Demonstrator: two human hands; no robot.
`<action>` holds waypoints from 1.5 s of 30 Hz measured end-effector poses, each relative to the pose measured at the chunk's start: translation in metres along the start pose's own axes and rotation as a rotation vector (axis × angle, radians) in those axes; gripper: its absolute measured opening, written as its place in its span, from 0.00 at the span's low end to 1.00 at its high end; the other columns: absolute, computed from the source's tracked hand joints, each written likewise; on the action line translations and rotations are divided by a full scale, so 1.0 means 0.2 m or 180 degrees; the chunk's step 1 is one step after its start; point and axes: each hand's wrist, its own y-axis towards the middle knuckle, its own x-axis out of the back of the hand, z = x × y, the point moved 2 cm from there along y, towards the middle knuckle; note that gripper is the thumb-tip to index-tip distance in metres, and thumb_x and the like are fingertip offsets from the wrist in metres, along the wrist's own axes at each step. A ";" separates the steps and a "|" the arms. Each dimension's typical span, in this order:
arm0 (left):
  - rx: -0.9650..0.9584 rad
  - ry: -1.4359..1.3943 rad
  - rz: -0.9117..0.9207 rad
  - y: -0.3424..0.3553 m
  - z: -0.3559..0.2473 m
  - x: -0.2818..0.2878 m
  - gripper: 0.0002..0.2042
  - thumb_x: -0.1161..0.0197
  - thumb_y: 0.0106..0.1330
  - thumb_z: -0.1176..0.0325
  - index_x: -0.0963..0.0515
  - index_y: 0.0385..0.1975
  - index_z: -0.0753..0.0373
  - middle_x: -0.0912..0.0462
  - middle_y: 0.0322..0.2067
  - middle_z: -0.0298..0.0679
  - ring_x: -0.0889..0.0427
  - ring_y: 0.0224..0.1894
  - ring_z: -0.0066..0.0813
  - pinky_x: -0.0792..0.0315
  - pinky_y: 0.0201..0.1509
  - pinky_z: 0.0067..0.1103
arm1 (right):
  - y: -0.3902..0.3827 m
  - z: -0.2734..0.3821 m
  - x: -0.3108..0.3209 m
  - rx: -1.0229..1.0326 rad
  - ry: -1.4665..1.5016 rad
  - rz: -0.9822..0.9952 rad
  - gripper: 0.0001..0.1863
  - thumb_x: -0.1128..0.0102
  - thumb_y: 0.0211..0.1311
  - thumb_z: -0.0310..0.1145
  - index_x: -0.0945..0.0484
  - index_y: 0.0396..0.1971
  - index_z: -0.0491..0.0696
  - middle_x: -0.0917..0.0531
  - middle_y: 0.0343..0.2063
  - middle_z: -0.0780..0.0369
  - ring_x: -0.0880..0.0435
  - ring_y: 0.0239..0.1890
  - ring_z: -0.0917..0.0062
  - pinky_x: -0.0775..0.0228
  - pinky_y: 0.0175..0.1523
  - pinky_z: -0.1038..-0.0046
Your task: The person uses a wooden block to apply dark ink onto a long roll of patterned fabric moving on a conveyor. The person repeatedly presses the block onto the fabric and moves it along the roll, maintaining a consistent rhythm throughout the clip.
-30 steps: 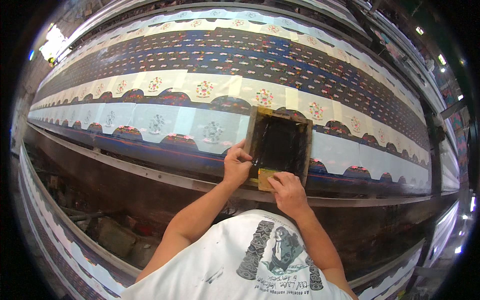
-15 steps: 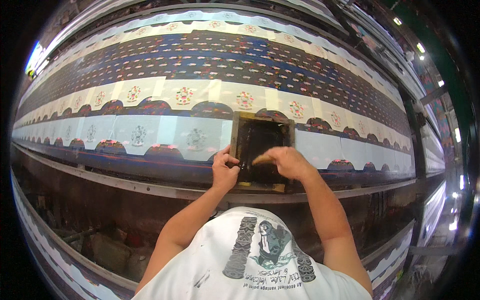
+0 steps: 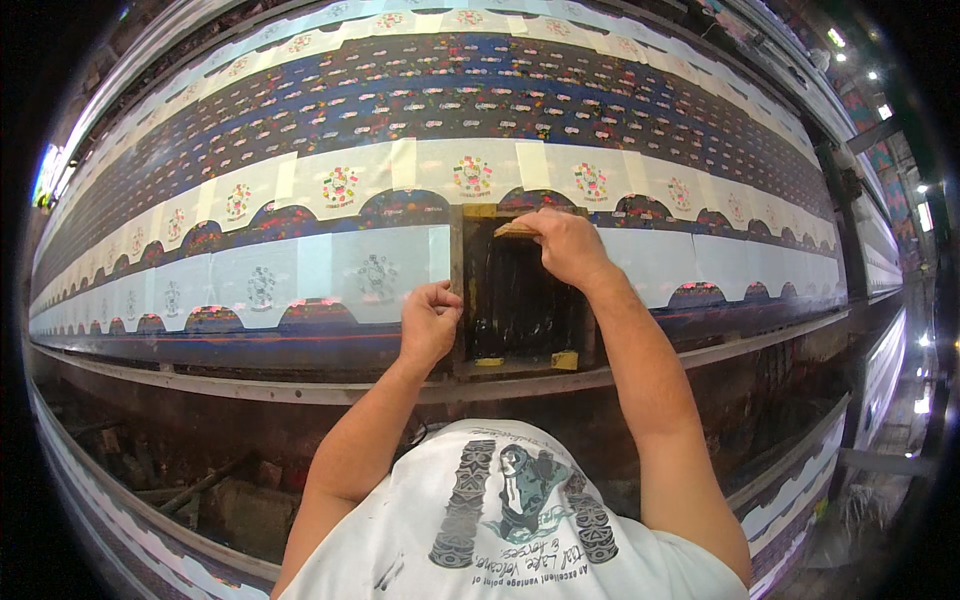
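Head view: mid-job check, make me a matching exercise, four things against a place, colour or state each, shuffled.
1. Left hand
2. Right hand
3. Cream pieces
4. Shirt

A. gripping the tan squeegee
B. white with a dark print
C. at the left edge of the frame
D. bearing multicoloured designs

Pairs: 1-C, 2-A, 3-D, 4-B

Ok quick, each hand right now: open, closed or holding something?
Left hand: curled at the left side of the frame; firm grip cannot be told.
Right hand: closed, holding the tan squeegee.
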 end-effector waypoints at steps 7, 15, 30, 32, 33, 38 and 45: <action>0.0137 0.0268 0.0137 0.00 -0.08 0.02 0.09 0.28 0.66 0.86 0.18 0.41 0.68 0.11 0.60 0.55 0.10 0.45 0.27 0.16 0.51 0.23 | -0.05 0.00 -0.01 0.0113 -0.0021 0.0001 0.22 0.37 0.67 0.19 0.09 0.56 0.55 0.07 0.46 0.55 0.09 0.52 0.53 0.16 0.58 0.53; -0.0032 0.0058 0.0045 0.00 -0.06 0.01 0.10 0.29 0.66 0.89 0.17 0.39 0.66 0.13 0.65 0.51 0.13 0.45 0.19 0.18 0.51 0.18 | -0.35 0.12 -0.04 0.0388 -0.0066 0.0185 0.21 0.38 0.65 0.18 0.09 0.54 0.51 0.08 0.45 0.56 0.10 0.48 0.53 0.18 0.57 0.53; -0.0917 0.0184 -0.0382 -0.13 0.06 -0.10 0.14 0.28 0.67 0.82 0.13 0.51 0.65 0.20 0.72 0.56 0.19 0.73 0.51 0.26 0.77 0.38 | -0.89 0.36 -0.12 0.0389 0.0042 0.0041 0.19 0.27 0.64 0.29 0.09 0.56 0.47 0.11 0.53 0.56 0.14 0.61 0.58 0.22 0.66 0.55; -0.1153 0.0703 -0.0453 -0.19 -0.07 -0.12 0.16 0.26 0.63 0.81 0.12 0.51 0.65 0.19 0.72 0.55 0.21 0.75 0.55 0.30 0.80 0.42 | -0.94 0.35 -0.10 0.0369 0.0220 0.0020 0.18 0.25 0.66 0.34 0.09 0.55 0.47 0.12 0.55 0.56 0.16 0.65 0.57 0.24 0.70 0.53; -0.1171 0.0649 -0.0535 -0.20 -0.06 -0.13 0.18 0.28 0.57 0.83 0.11 0.48 0.64 0.17 0.70 0.55 0.22 0.74 0.55 0.30 0.80 0.41 | -0.96 0.33 -0.10 0.0313 0.0400 -0.0033 0.17 0.23 0.69 0.38 0.09 0.53 0.47 0.11 0.56 0.55 0.18 0.69 0.55 0.28 0.74 0.51; -0.1319 0.0601 -0.0725 -0.21 -0.04 -0.16 0.15 0.33 0.52 0.84 0.12 0.40 0.64 0.17 0.70 0.56 0.19 0.71 0.53 0.30 0.78 0.39 | -1.10 0.11 0.03 0.0134 0.0722 -0.1031 0.21 0.41 0.86 0.48 0.10 0.39 0.47 0.09 0.52 0.56 0.15 0.65 0.54 0.28 0.71 0.48; -0.1675 0.0350 -0.0508 -0.26 -0.16 -0.54 0.12 0.34 0.52 0.84 0.15 0.37 0.65 0.19 0.72 0.58 0.22 0.74 0.52 0.35 0.81 0.41 | -1.38 -0.29 0.25 -0.0099 0.0871 -0.1475 0.21 0.52 0.85 0.35 0.12 0.34 0.46 0.07 0.44 0.58 0.11 0.58 0.56 0.28 0.71 0.49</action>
